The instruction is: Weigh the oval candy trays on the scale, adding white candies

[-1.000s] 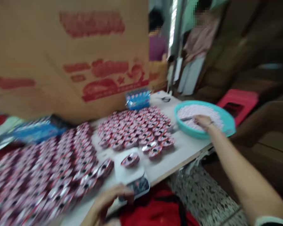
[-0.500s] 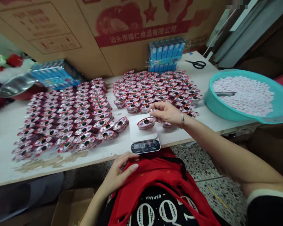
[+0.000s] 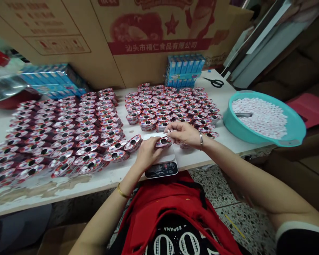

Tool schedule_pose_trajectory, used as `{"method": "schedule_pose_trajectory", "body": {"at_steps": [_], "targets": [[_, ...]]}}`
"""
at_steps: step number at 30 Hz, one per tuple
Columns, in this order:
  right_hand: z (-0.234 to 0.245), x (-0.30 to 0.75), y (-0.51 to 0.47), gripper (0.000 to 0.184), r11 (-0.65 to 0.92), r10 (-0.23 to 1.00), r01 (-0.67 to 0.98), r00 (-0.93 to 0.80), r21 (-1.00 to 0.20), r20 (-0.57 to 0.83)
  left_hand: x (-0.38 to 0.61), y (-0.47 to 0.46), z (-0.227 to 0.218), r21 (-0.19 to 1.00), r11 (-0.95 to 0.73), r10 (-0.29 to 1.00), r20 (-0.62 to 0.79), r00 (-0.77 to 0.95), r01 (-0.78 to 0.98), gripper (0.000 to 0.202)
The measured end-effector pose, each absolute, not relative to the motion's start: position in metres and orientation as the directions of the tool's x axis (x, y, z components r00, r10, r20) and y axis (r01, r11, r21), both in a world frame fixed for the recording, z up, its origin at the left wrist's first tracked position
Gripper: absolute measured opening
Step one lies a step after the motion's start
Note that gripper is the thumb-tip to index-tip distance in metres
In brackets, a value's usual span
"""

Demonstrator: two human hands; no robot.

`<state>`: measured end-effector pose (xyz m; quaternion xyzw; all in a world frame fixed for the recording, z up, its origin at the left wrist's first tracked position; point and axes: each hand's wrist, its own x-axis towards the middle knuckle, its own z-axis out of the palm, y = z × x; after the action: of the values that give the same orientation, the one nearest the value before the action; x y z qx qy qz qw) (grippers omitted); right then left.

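A small red-and-silver container (image 3: 163, 142) with a dark hole in its lid sits on a white digital scale (image 3: 162, 164) at the table's front edge. My left hand (image 3: 147, 153) rests on the scale, fingers curled against the container's left side. My right hand (image 3: 184, 134) hovers just right of and above it, fingertips pinched on something small and white. Several rows of matching containers (image 3: 69, 131) cover the table to the left, and another block of them (image 3: 172, 106) lies behind the scale.
A teal basin (image 3: 292, 136) of small white-pink pieces with a scoop stands at the right edge. Blue packs (image 3: 184, 69) and scissors (image 3: 215, 82) lie at the back against cardboard boxes (image 3: 138, 42). More blue packs (image 3: 50, 81) sit back left. A red garment (image 3: 175, 209) covers my lap.
My left hand rose from my lap to the container on the scale. My right hand came from the teal basin to the scale and stayed pinched beside the container.
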<state>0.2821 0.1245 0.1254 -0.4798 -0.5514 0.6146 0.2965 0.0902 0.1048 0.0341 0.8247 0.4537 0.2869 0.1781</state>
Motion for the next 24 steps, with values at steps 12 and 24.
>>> {"method": "schedule_pose_trajectory", "body": {"at_steps": [12,24], "targets": [[0.1,0.245,0.137,0.009,-0.021,0.87,0.409,-0.443,-0.912,-0.218,0.062,0.097,0.037,0.589,-0.538,0.842,0.341,0.419,0.603,0.051],[0.106,0.256,0.134,0.005,-0.096,0.857,0.319,-0.455,-0.943,-0.241,0.046,0.083,0.039,0.623,-0.513,0.857,0.407,0.316,0.59,0.042]]}}
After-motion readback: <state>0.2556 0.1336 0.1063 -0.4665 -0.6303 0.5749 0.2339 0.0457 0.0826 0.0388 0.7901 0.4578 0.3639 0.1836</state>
